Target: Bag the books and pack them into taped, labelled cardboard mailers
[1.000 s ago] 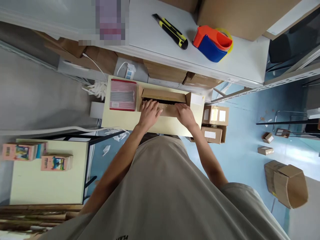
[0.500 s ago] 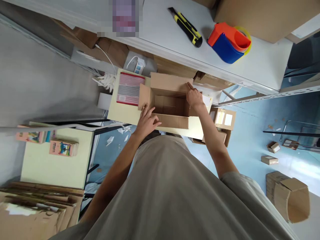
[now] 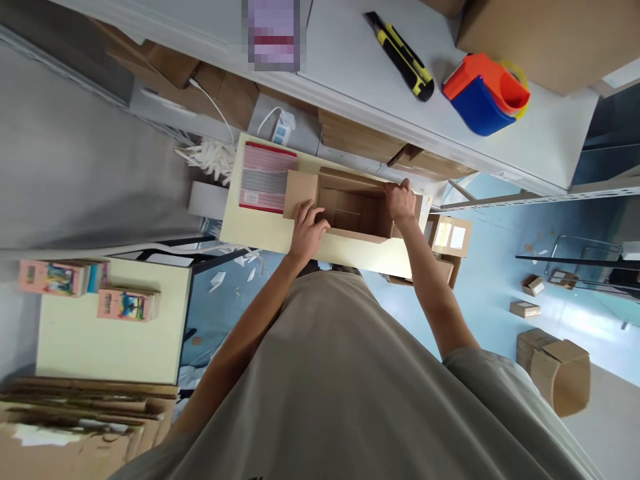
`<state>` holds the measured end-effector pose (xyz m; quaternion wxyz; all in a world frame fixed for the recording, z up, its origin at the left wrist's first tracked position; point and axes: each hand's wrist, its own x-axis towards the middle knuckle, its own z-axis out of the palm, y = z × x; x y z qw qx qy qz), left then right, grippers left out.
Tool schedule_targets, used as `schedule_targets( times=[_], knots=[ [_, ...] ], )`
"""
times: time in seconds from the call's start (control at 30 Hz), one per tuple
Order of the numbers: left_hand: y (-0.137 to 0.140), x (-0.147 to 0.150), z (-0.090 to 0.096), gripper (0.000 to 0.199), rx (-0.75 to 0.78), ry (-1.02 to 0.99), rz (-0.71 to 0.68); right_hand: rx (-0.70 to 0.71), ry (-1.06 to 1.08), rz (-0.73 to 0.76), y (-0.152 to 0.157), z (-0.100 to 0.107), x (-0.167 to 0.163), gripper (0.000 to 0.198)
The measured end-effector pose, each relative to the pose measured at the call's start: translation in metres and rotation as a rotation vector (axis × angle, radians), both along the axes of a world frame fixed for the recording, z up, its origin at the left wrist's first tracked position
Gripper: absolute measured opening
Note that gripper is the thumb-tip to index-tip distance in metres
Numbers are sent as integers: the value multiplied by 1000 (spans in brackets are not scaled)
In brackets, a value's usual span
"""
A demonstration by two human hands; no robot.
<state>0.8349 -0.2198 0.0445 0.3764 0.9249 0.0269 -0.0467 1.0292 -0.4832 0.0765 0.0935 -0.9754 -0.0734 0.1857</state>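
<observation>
Pale tabletop (image 3: 260, 230) stretches before the open carton (image 3: 347, 210), right grip (image 3: 401, 201) clamped on its rim, left grip (image 3: 306, 237) spread at one corner.

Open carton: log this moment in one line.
carton: open | left hand: at left flap | right hand: at right end | pink-and-grey pack: left of carton

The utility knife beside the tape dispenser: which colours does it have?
The utility knife is black and yellow; the head view shows it best.
</observation>
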Motion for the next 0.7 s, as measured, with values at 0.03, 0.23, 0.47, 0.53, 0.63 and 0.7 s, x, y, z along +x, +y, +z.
schedule_targets(
  times=[0.03, 0.23, 0.47, 0.53, 0.63, 0.7],
  knots=[
    [2, 0, -1, 26, -7, 0, -18, 7, 0, 3, 1, 3, -2, 37],
    [25, 2, 13, 27, -168, 3, -110, 25, -138, -26, 14, 20, -28, 49],
    [150, 32, -20, 48, -212, 32, 368, 343, -176, -63, 144, 46, -95, 46],
    [190, 42, -50, 53, -212, 119, 507, 490, -52, -22, 203, 39, -118, 44],
    [227, 55, -90, 59, -248, 212, 592, 585, 165, -47, 284, 5, -133, 44],
    [235, 59, -108, 62, -273, 250, 585, 527, 280, -152, 321, -27, -127, 49]
  ],
)
